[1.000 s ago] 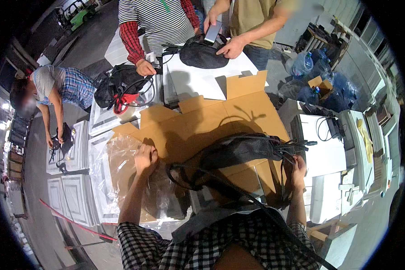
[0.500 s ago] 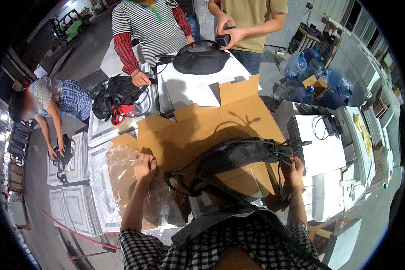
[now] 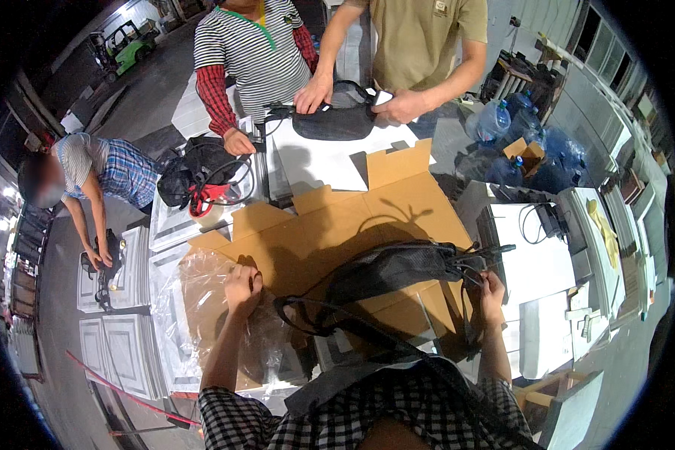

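The right hand pinches a cord at the right end of a black mesh bag. The left hand curls over brown cardboard, its grip unclear.

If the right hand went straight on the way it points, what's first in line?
Probably the black cable end sticking out of the black mesh bag, just beyond the right hand. Depth is unclear; it might pass above or below.
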`<action>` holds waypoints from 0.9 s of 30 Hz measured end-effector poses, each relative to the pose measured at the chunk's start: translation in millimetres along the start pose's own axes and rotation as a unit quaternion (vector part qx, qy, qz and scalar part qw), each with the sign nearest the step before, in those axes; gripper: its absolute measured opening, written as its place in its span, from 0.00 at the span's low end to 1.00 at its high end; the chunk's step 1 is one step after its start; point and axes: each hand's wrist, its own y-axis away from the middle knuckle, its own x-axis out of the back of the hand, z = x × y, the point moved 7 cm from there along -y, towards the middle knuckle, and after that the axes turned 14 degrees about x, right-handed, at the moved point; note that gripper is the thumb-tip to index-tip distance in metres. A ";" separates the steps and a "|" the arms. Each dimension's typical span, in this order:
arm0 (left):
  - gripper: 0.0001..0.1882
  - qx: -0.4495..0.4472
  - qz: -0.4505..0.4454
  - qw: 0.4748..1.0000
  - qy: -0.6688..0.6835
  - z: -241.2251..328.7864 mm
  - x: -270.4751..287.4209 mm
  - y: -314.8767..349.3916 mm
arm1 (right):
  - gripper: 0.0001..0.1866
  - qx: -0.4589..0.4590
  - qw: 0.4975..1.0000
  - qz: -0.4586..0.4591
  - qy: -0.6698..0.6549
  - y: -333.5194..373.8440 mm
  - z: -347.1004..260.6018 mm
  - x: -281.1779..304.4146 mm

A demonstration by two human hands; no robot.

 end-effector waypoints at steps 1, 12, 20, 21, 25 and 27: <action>0.04 -0.006 0.001 1.000 0.003 0.0 0.1 0.0 | 0.07 0.007 1.000 0.001 0.007 0.0 -2.5 0.8; 0.05 -0.019 0.001 1.000 0.000 1.4 -0.1 1.3 | 0.08 -0.033 0.999 -0.003 0.009 3.1 3.8 4.8; 0.04 -0.035 0.015 0.999 0.011 6.9 5.9 2.1 | 0.08 -0.030 0.999 -0.010 0.022 3.4 7.8 4.9; 0.04 -0.040 0.015 0.999 0.014 9.8 7.5 2.3 | 0.08 -0.030 0.999 -0.002 0.024 3.8 7.2 5.5; 0.04 -0.018 0.011 1.000 0.022 4.7 4.2 2.1 | 0.08 -0.019 1.000 0.014 0.002 3.0 -1.6 1.1; 0.04 -0.021 0.012 1.000 0.010 4.4 2.9 2.0 | 0.08 -0.016 1.000 0.016 0.016 3.3 -4.5 2.6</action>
